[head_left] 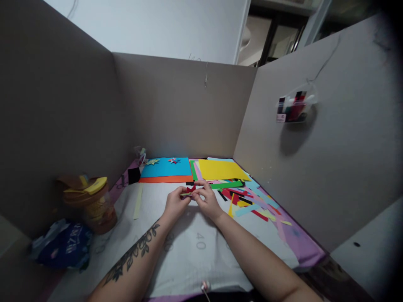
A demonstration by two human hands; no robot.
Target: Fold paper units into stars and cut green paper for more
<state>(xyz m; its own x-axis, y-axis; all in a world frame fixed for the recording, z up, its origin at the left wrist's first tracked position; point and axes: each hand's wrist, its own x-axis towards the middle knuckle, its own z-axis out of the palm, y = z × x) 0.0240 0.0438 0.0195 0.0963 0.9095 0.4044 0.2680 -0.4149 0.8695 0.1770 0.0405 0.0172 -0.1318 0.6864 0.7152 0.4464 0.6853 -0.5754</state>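
Grey partition panels [185,105] stand behind the far edge and along both side edges of a worktop spread with a white number-printed sheet [189,268]. Near the far left corner a blue paper sheet [165,171] bears two paper stars [153,162]; a yellow paper sheet [222,170] lies toward the far right corner, with loose paper strips [247,209] strewn near the right edge. Handling so small a paper well seems to call for light thumb pressure, fingertips close to its edges, and those edges lined up before anything is pressed flat. Left hand [176,200] and right hand [206,200] appear to grasp it together, each pinching with thumb and fingers. This pale green paper piece [186,194] sits between the fingertips, nearer the far edge than the near one. Red paper [190,189] shows just beyond; whether the two are joined, I cannot tell.
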